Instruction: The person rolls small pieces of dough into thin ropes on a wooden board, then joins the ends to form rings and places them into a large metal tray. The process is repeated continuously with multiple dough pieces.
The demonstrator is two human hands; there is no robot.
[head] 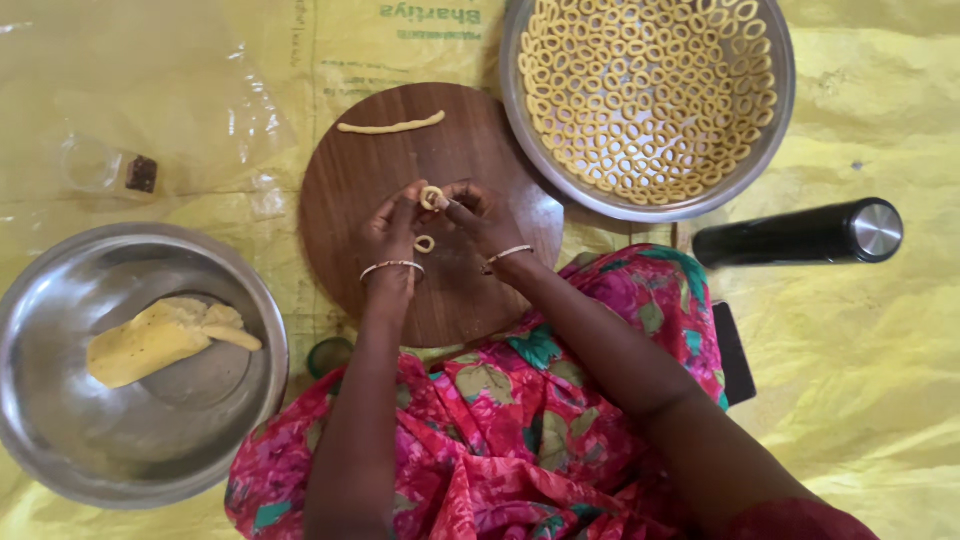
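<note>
Both of my hands meet over a round wooden board (350, 190). My left hand (393, 228) and my right hand (480, 218) pinch a small yellow dough ring (432, 197) between their fingertips, a little above the board. A second dough ring (424, 243) lies on the board just below them. At the board's far edge rests a thin rolled dough rope (392, 125). Each wrist wears a thin bangle.
A wide steel plate (775, 140) at the upper right holds several dough rings. A steel bowl (60, 420) at the lower left holds a lump of yellow dough (150, 345). A black steel-capped bottle (800, 235) lies at the right. Yellow plastic sheeting covers the floor.
</note>
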